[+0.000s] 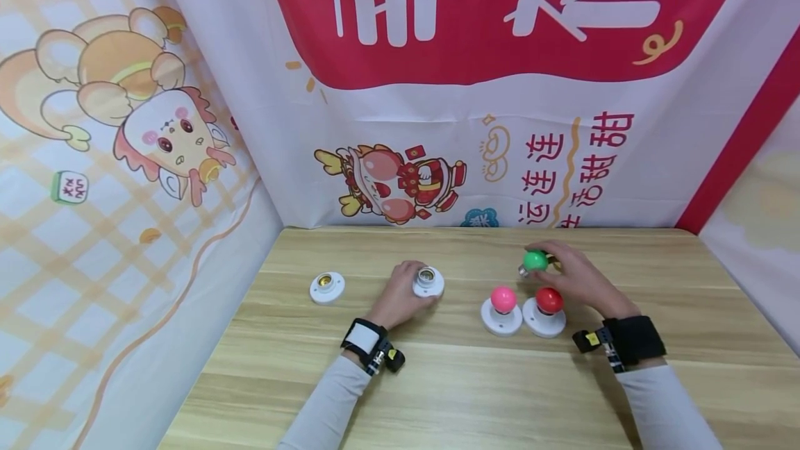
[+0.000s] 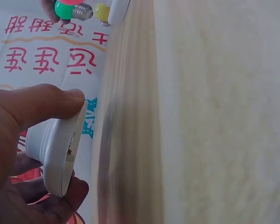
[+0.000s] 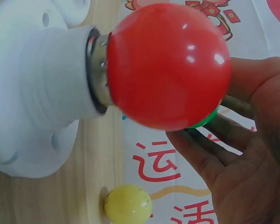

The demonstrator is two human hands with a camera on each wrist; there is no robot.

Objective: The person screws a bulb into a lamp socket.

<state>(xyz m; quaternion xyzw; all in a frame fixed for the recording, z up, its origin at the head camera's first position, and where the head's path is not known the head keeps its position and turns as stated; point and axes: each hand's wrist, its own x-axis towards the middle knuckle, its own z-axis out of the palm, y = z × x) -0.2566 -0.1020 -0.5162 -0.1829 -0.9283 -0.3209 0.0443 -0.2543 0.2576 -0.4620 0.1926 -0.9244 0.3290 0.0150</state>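
We see left hand (image 1: 398,295) curled round white lamp socket (image 1: 428,282), apparently off tabletop (image 1: 450,394); right hand (image 1: 580,275) pinching green bulb (image 1: 535,261), far side of red bulb (image 1: 549,300).

Printed cloth walls beside a wood-grain worktop (image 1: 462,394)
Behind the worktop hangs a white cloth (image 1: 387,110) with a red panel (image 1: 487,54) above a cartoon figure (image 1: 387,182) (turned on its side); left of the worktop, an orange-checked sheet (image 1: 125,235) bears a cartoon animal (image 1: 125,68); to the worktop's right, a red stripe (image 1: 737,148) borders pale fabric (image 1: 765,221).
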